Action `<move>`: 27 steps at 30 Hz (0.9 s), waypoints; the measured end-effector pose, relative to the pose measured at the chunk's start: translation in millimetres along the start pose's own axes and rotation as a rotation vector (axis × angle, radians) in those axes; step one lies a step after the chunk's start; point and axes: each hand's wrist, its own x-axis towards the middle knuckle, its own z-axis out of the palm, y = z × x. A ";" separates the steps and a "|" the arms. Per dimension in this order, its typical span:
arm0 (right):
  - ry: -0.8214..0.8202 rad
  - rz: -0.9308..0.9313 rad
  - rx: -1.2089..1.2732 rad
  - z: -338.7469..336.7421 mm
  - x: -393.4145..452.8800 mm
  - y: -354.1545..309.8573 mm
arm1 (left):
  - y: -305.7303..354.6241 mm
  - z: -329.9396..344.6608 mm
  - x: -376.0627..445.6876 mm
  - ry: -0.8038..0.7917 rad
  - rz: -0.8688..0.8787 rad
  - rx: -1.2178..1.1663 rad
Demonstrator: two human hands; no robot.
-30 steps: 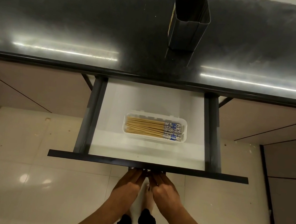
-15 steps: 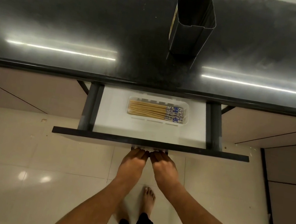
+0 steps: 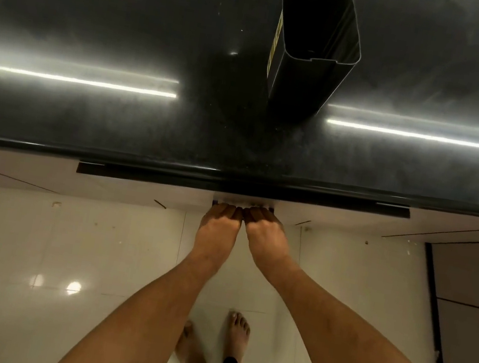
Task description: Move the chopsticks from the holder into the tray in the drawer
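Observation:
The dark rectangular chopstick holder (image 3: 312,51) stands on the black countertop (image 3: 116,118) and looks hollow inside. Below the counter's front edge only the dark top strip of the drawer front (image 3: 243,190) shows; the drawer is pushed in. The tray and the chopsticks are hidden inside it. My left hand (image 3: 218,228) and my right hand (image 3: 265,237) sit side by side against the drawer front, fingers curled on the drawer handle (image 3: 242,206).
Pale cabinet fronts run left and right of the drawer. A dark-framed cabinet door (image 3: 468,311) stands at the right. My bare feet (image 3: 215,344) stand on the glossy white floor tiles close to the cabinet.
The drawer has slid in from wide open to shut under the counter, taking the tray of chopsticks out of sight. Both hands moved forward with the drawer front.

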 end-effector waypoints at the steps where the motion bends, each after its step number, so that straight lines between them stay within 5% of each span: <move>1: 0.007 0.002 -0.022 -1.4 9.4 2.8 | -1.4 1.4 10.8 0.010 0.005 -0.045; 6: -0.010 0.033 -0.064 -4.3 35.0 10.0 | 0.7 -8.7 32.6 -0.022 -0.002 0.008; 11: 0.249 -0.045 -0.050 -15.8 44.5 16.9 | -5.8 -5.9 51.1 0.240 0.119 -0.147; 18: 0.151 -0.042 -0.041 -11.5 49.4 18.8 | -7.4 -17.7 55.0 0.150 0.163 -0.045; 24: 0.127 0.020 0.084 -18.2 36.1 12.7 | -4.4 -19.9 40.7 -0.022 -0.004 -0.086; 27: 0.187 -0.071 0.025 -20.8 5.9 7.7 | -7.9 -25.9 5.4 0.058 0.048 0.084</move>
